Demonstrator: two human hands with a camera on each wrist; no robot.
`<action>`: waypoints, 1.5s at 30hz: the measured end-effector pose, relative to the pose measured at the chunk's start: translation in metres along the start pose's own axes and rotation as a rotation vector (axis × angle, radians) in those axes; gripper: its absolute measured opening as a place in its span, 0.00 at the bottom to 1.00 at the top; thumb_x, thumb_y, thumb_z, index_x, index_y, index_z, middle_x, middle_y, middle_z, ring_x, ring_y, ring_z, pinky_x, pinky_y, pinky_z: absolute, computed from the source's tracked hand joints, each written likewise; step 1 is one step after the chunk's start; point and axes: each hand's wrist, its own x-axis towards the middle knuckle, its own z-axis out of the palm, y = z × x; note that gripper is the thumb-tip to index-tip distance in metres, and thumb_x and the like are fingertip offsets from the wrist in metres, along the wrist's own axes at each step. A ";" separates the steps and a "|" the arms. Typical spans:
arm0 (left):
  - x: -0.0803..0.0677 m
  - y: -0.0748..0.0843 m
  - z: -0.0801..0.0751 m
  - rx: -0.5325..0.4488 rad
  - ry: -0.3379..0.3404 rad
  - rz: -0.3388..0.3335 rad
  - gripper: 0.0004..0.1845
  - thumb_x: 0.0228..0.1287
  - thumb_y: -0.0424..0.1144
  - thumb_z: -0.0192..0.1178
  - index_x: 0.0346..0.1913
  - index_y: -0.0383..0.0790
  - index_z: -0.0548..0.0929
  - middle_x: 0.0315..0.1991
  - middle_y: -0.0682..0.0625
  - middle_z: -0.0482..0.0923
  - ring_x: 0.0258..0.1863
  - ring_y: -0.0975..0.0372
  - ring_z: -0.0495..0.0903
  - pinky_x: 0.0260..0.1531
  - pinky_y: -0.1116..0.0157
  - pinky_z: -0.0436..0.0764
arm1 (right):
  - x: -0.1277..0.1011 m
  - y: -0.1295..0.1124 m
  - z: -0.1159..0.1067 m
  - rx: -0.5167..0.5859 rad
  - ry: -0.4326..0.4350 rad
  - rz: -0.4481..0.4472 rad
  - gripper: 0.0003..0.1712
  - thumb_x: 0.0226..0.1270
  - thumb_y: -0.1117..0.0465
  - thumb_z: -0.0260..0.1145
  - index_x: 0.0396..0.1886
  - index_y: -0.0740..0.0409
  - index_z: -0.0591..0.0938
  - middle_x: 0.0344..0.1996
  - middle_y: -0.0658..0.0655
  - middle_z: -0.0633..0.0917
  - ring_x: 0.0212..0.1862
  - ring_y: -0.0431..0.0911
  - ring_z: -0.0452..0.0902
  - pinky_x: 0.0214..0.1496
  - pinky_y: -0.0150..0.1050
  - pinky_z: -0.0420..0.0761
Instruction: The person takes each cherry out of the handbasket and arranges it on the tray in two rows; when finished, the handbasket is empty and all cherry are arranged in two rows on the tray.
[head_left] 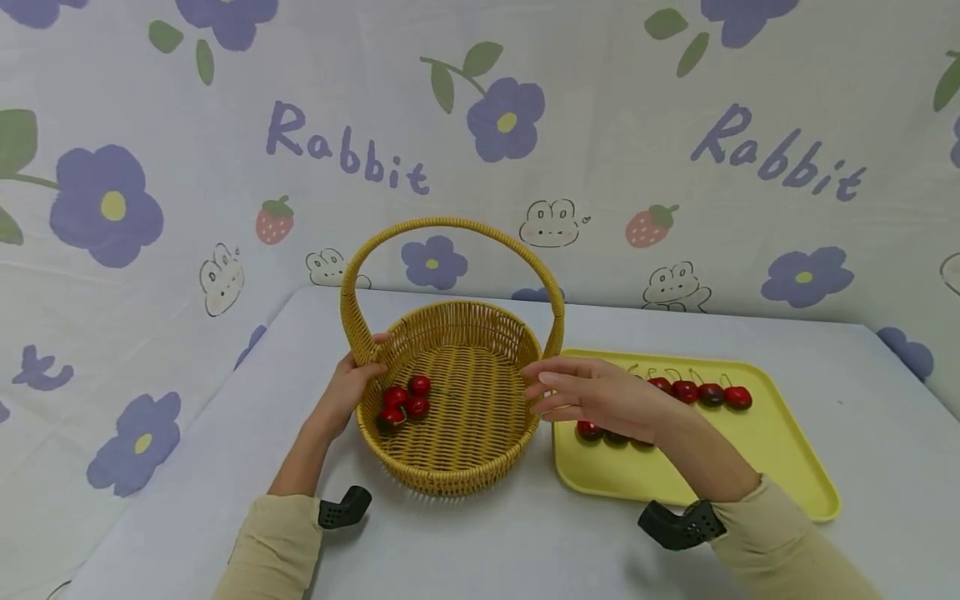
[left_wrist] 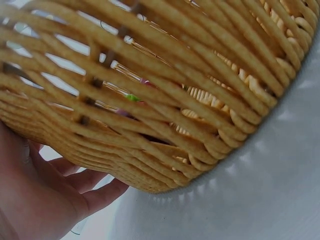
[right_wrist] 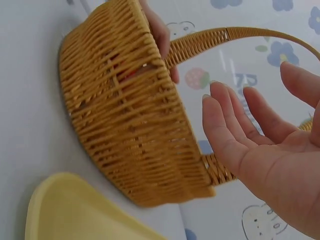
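Right grip, loosely spread and empty, hangs by the right rim of the basket and the left edge of the tray, nearer its cherries, rowed rightward, than the left grip, which clasps the basket's left rim.

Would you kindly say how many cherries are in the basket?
4: rear cherry, middle-left cherry, middle-right cherry and front cherry, grouped at left inside the basket; more may be hidden.

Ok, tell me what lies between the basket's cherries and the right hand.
Only bare woven basket lies between its cherries and the right hand in the head view.
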 end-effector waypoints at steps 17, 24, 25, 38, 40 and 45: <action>0.005 0.000 0.002 0.003 0.010 0.005 0.26 0.68 0.29 0.44 0.69 0.36 0.62 0.69 0.37 0.57 0.67 0.47 0.58 0.65 0.47 0.51 | 0.045 -0.006 0.023 0.116 -0.034 0.012 0.29 0.77 0.58 0.49 0.69 0.71 0.59 0.55 0.68 0.74 0.54 0.56 0.74 0.60 0.49 0.69; 0.008 -0.001 0.004 0.008 0.025 0.001 0.26 0.67 0.29 0.44 0.69 0.36 0.62 0.69 0.37 0.58 0.67 0.47 0.58 0.65 0.47 0.51 | 0.063 -0.001 0.023 0.110 -0.003 0.062 0.26 0.77 0.58 0.49 0.67 0.69 0.62 0.55 0.70 0.75 0.55 0.59 0.73 0.60 0.49 0.70; 0.008 -0.002 0.005 0.009 0.027 0.001 0.26 0.67 0.29 0.44 0.69 0.36 0.62 0.69 0.37 0.58 0.67 0.47 0.58 0.65 0.47 0.51 | 0.065 0.000 0.023 0.109 0.004 0.070 0.26 0.77 0.58 0.49 0.67 0.70 0.63 0.55 0.71 0.74 0.55 0.58 0.74 0.59 0.48 0.70; 0.012 -0.004 0.007 0.023 0.043 0.006 0.26 0.66 0.29 0.44 0.68 0.37 0.63 0.68 0.37 0.59 0.65 0.47 0.59 0.64 0.47 0.52 | 0.094 0.009 0.036 -0.045 0.066 0.153 0.28 0.74 0.56 0.54 0.65 0.70 0.67 0.55 0.70 0.75 0.52 0.57 0.76 0.56 0.47 0.74; 0.011 -0.003 0.007 0.018 0.041 0.004 0.26 0.67 0.29 0.44 0.69 0.37 0.63 0.68 0.37 0.59 0.65 0.47 0.59 0.64 0.47 0.52 | 0.098 0.011 0.038 -0.074 0.079 0.172 0.27 0.74 0.55 0.55 0.64 0.70 0.68 0.53 0.69 0.77 0.51 0.55 0.77 0.54 0.47 0.75; 0.009 -0.002 0.008 0.006 0.035 0.000 0.27 0.68 0.29 0.44 0.69 0.37 0.62 0.69 0.37 0.58 0.66 0.47 0.59 0.65 0.48 0.52 | 0.107 0.015 0.044 -0.117 0.082 0.217 0.27 0.73 0.56 0.55 0.64 0.68 0.68 0.48 0.66 0.79 0.48 0.53 0.79 0.53 0.46 0.76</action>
